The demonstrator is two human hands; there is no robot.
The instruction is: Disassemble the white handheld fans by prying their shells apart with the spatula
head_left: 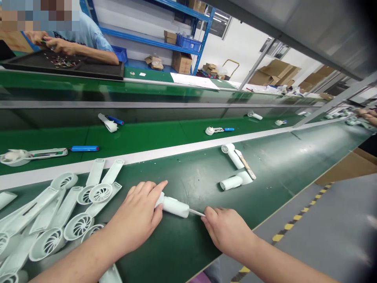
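Note:
My left hand [141,216] is closed round the head of a pale mint handheld fan [176,206], pressing it on the green tabletop. The fan's handle points right, and its head is mostly hidden under my fingers. Pinched in my right hand [225,228] is a thin pale strip [196,212] whose far end meets the end of the handle. Whether the strip goes inside cannot be made out. Beside my left arm lies a heap of pale fan housings [79,226] with slotted round grilles. A handheld fan [235,181] lies beyond my right hand.
On the green conveyor lie open fan halves with blue batteries [85,148]. A fan with a brownish stick-like piece [247,165] rests on the table. Across the line, a co-worker's hands [60,45] are above a black tray [97,70]. Blue shelving [147,37] stands behind.

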